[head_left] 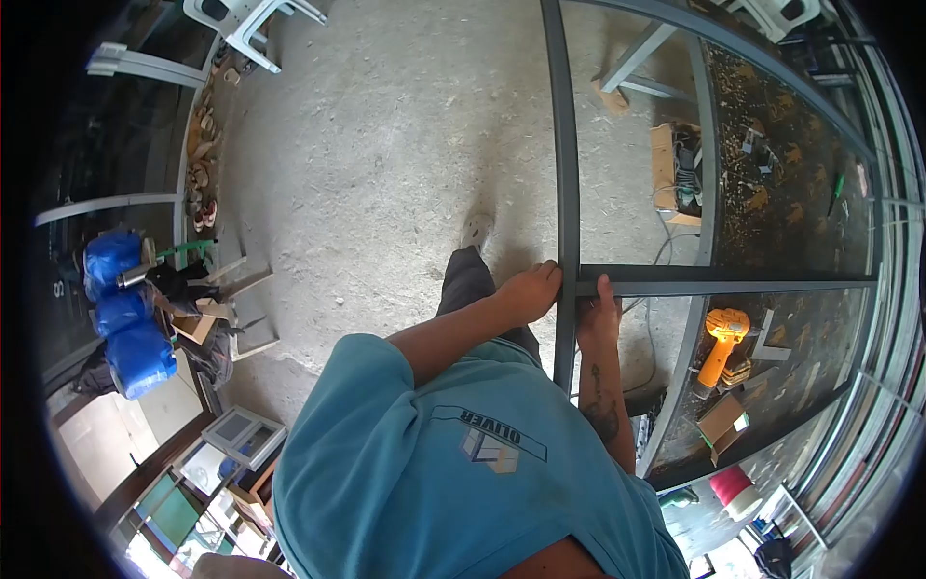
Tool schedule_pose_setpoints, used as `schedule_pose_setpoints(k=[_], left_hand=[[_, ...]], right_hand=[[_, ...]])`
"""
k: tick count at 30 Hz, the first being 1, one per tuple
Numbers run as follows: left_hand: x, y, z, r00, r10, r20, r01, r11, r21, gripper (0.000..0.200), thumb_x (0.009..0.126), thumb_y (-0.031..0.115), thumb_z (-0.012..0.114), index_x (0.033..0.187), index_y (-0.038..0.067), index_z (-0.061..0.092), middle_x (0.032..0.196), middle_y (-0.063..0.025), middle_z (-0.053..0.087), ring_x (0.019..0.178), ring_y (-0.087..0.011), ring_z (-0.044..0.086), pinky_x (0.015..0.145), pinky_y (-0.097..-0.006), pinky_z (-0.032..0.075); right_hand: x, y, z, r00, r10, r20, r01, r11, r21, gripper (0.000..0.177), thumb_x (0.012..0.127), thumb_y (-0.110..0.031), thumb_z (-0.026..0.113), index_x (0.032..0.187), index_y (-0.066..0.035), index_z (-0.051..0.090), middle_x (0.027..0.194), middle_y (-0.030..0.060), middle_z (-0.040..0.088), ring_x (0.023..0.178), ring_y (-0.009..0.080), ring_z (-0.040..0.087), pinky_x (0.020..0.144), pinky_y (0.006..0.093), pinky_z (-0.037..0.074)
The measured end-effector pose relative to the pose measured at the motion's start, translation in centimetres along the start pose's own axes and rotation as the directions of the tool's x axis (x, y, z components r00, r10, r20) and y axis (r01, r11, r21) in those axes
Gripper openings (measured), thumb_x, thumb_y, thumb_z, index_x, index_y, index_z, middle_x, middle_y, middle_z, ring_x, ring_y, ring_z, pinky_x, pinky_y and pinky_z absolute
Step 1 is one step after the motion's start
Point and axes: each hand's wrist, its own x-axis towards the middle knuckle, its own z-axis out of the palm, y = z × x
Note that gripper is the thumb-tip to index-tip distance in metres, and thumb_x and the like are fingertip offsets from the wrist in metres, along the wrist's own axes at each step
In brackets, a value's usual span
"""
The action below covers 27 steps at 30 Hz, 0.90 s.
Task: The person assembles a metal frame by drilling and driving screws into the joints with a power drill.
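Observation:
A large dark grey metal frame (565, 174) crosses the head view, with a long bar and a crossbar (733, 282) meeting it in a T. My left hand (531, 291) is closed on the long bar from its left side, right at this joint. On the other side, my right hand (600, 314) grips the crossbar close to the corner. Its thumb lies up against the bar, and its other fingers are partly hidden below. The frame rests over a dark, worn workbench (781, 222) at the right.
An orange cordless drill (721, 347) lies on the bench near an open small box (723, 425). A cardboard box (675, 174) and a cable (654, 357) are on the floor under the frame. Blue wrapped bundles (130, 318) stand at the left, and a white plastic chair (246, 24) stands far left.

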Motion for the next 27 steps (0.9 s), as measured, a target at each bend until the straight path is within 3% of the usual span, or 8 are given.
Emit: schedule_pose_setpoints(k=[7,13,15,16,19,21,23,27], left_hand=[[0.6,-1.9,-0.7,0.991,0.128,0.032,-0.127,0.992,-0.013,0.025,0.083,0.017,0.059,0.096,-0.002,0.053,0.086,-0.0184,0.057,0.077,-0.0344,0.062,0.068,-0.0409,0.054],[-2.5,-4.5,-3.3,0.981,-0.142,0.133,0.165,0.97,-0.181,0.02,0.081,0.016,0.062,0.091,-0.001,0.057,0.081,-0.0164,0.059,0.076,-0.0327,0.062,0.068,-0.0387,0.051],[-3.8,-4.7,-3.8,0.964,-0.247,0.102,0.264,0.94,-0.218,0.02,0.08,0.016,0.063,0.089,-0.001,0.058,0.078,-0.016,0.062,0.072,-0.0318,0.063,0.065,-0.038,0.05],[-4.5,-5.0,-3.4,0.957,-0.288,0.031,0.287,0.933,-0.215,0.019,0.079,0.015,0.064,0.088,-0.002,0.059,0.076,-0.0156,0.062,0.069,-0.0302,0.063,0.063,-0.0376,0.051],[-5.1,-3.9,-4.3,0.797,-0.604,0.01,0.546,0.713,-0.44,0.019,0.082,0.013,0.063,0.095,0.0,0.058,0.077,-0.0128,0.063,0.071,-0.0192,0.064,0.066,-0.0328,0.051],[-5.1,-3.4,-3.6,0.856,-0.51,-0.088,0.362,0.712,-0.602,0.025,0.083,0.008,0.064,0.102,-0.001,0.052,0.078,-0.009,0.063,0.072,-0.013,0.061,0.065,-0.0282,0.05],[-3.3,1.2,-5.3,0.938,-0.348,0.017,0.234,0.595,-0.769,0.033,0.082,-0.001,0.062,0.11,0.001,0.044,0.078,-0.0078,0.06,0.067,-0.0134,0.058,0.06,-0.0252,0.048],[-0.2,6.3,-7.0,0.967,-0.17,0.187,0.252,0.585,-0.771,0.033,0.083,0.0,0.063,0.11,0.0,0.043,0.078,-0.0087,0.06,0.068,-0.0144,0.059,0.06,-0.0258,0.048]], right_hand=[[-0.6,-0.2,0.3,0.999,-0.03,-0.033,0.028,0.998,-0.054,0.042,0.085,-0.026,0.07,0.115,-0.006,0.049,0.103,0.0111,0.06,0.093,0.0255,0.059,0.081,0.0401,0.051],[-0.7,-0.1,0.7,0.995,-0.036,-0.098,0.038,0.999,0.018,0.04,0.084,-0.021,0.071,0.114,-0.007,0.048,0.104,0.0088,0.059,0.093,0.024,0.059,0.075,0.0379,0.052],[0.0,0.3,-0.6,0.999,-0.016,-0.032,0.015,1.0,-0.025,0.053,0.081,-0.025,0.074,0.121,-0.005,0.045,0.106,0.0098,0.058,0.092,0.0229,0.059,0.074,0.0373,0.051],[-1.6,-1.0,0.9,0.966,0.05,-0.252,-0.084,0.989,-0.125,0.077,0.074,-0.031,0.08,0.129,-0.003,0.035,0.107,0.011,0.056,0.097,0.0244,0.058,0.076,0.0388,0.05],[-2.3,1.9,-0.6,0.739,-0.569,-0.362,0.146,0.66,-0.737,0.078,0.074,-0.031,0.08,0.131,0.0,0.037,0.11,0.0135,0.055,0.103,0.0247,0.054,0.079,0.0376,0.049],[-5.9,0.8,0.9,0.667,-0.743,-0.066,0.404,0.434,-0.805,0.064,0.077,-0.025,0.077,0.127,0.0,0.044,0.11,0.0138,0.056,0.099,0.0254,0.057,0.079,0.0361,0.05],[-7.8,0.3,1.5,0.831,-0.509,0.225,0.524,0.578,-0.625,0.045,0.081,-0.016,0.072,0.119,-0.002,0.053,0.11,0.0131,0.058,0.093,0.0224,0.06,0.077,0.0333,0.051],[-9.9,-3.2,1.5,0.715,-0.497,0.492,0.698,0.471,-0.54,0.036,0.084,-0.012,0.068,0.117,-0.002,0.056,0.104,0.0111,0.062,0.087,0.0181,0.063,0.074,0.0303,0.051]])
